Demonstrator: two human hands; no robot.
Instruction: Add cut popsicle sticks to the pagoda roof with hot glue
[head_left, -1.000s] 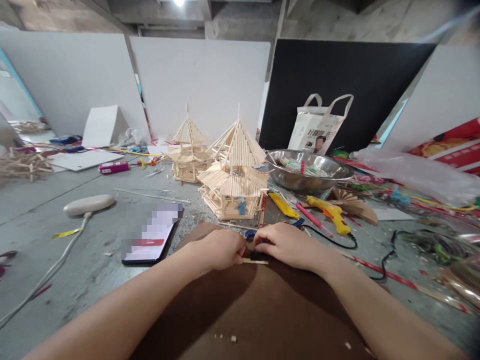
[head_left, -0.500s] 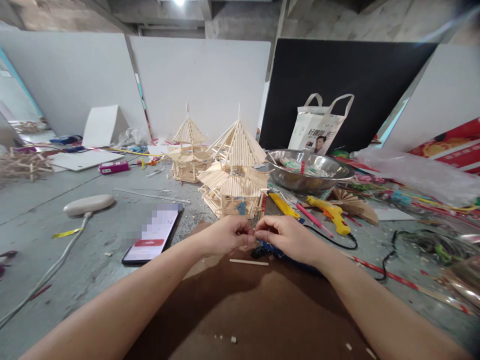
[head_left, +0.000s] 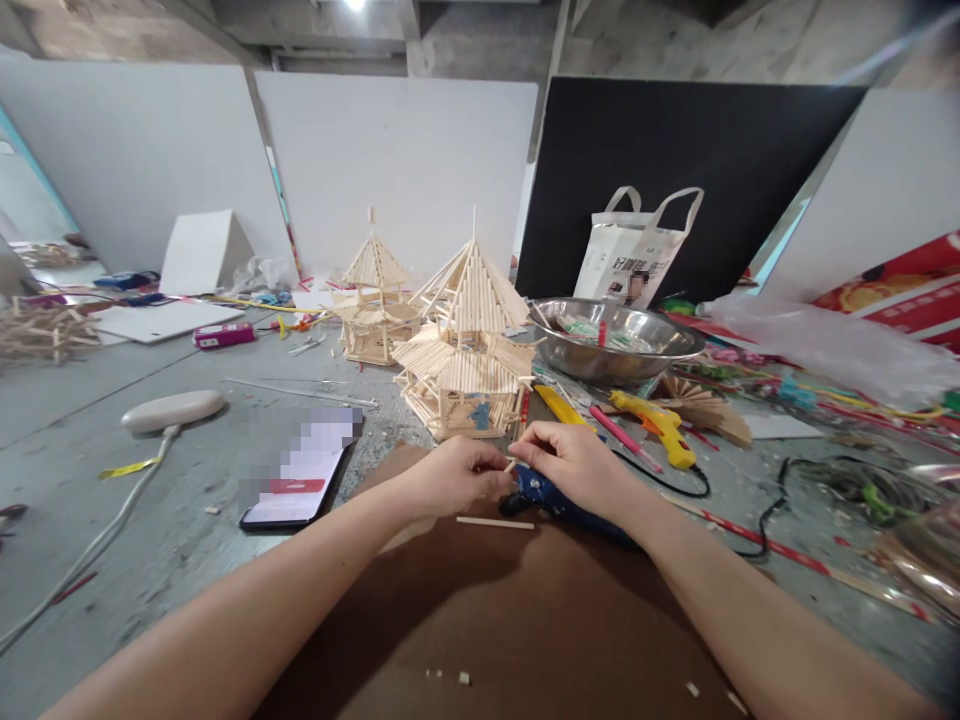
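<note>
Evidently the left hand [head_left: 459, 478] grasps a small wooden piece [head_left: 510, 466] in its fingers, over the brown board [head_left: 480, 610]; the right hand [head_left: 568, 468] curls its fingers close beside, and I cannot tell whether they grip it too. So short a piece could slip from an uneven pinch. Beneath lies a blue tool [head_left: 535, 488] with a dark tip [head_left: 511, 503]: if hot, it could burn fingers dipping low, and the same dip could knock the loose stick [head_left: 495, 523]
</note>
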